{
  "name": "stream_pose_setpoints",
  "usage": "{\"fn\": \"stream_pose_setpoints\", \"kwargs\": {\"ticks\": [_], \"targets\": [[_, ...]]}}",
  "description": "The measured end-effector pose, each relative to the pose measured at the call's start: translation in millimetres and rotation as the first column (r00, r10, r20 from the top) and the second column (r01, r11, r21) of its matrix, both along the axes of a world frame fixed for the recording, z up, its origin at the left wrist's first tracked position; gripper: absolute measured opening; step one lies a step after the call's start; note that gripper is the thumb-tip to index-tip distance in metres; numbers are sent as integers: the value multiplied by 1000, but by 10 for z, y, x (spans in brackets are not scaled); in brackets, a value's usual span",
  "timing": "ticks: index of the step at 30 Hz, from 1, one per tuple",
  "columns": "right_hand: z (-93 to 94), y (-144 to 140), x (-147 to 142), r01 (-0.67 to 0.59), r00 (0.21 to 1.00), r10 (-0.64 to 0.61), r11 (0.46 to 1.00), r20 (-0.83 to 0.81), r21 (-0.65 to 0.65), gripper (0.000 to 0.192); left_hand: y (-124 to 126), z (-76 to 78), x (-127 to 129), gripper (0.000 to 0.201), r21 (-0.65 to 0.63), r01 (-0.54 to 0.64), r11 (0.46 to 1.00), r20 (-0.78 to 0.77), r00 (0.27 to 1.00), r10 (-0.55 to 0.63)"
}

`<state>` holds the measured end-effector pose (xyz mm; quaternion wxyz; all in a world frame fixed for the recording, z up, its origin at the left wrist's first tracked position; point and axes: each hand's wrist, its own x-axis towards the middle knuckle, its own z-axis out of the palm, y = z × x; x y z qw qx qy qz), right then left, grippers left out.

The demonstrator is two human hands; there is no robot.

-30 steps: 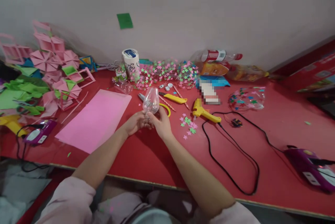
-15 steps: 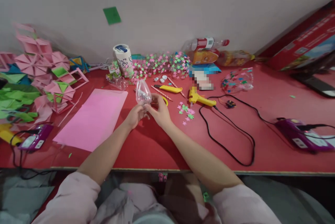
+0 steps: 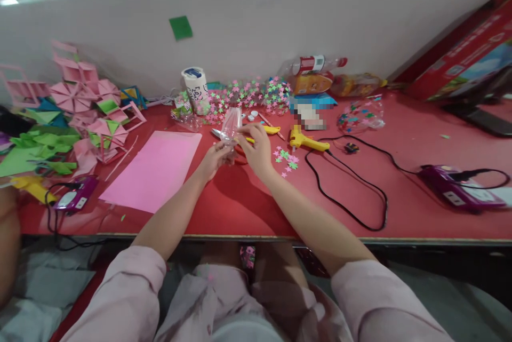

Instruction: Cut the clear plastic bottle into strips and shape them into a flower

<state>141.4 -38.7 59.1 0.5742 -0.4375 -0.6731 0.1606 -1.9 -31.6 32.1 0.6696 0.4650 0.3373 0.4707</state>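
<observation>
Both hands lift a clear bottle (image 3: 231, 124) just above the red surface (image 3: 240, 208). The left hand (image 3: 214, 159) closes its grip underneath for support; the right hand (image 3: 256, 151) pinches its side, steadying it.

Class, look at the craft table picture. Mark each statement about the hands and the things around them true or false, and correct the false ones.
1. Both hands hold a clear plastic piece above the red table. True: the left hand and right hand both grip the clear plastic piece over the red table.
2. The pink sheet lies to the right of the hands. False: the pink sheet lies on the left hand's side.
3. A yellow glue gun lies on the table with a black cord. True: the yellow glue gun lies right of the hands, black cord trailing.
4. The green square is on the table. False: the green square is stuck on the partition wall.
</observation>
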Motion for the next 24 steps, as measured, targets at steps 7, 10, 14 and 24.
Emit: {"fn": "stream_pose_setpoints", "kwargs": {"ticks": [7, 10, 14, 24], "targets": [[12, 43, 118, -55, 992, 55, 998, 111, -1, 11, -26, -18, 56, 30, -8, -50, 999, -50, 998, 49], [-105, -14, 155, -40, 993, 39, 999, 110, 1, 14, -12, -25, 67, 27, 11, -95, 995, -98, 991, 96], [-174, -90, 194, -31, 996, 36, 997, 87, -65, 18, -31, -7, 93, 19, 78, -162, 984, -168, 971, 173], [-15, -115, 268, -89, 986, 72, 990, -150, -108, 10, -34, 256, 208, 11, 47, -74, 996, -247, 965, 83]]}}
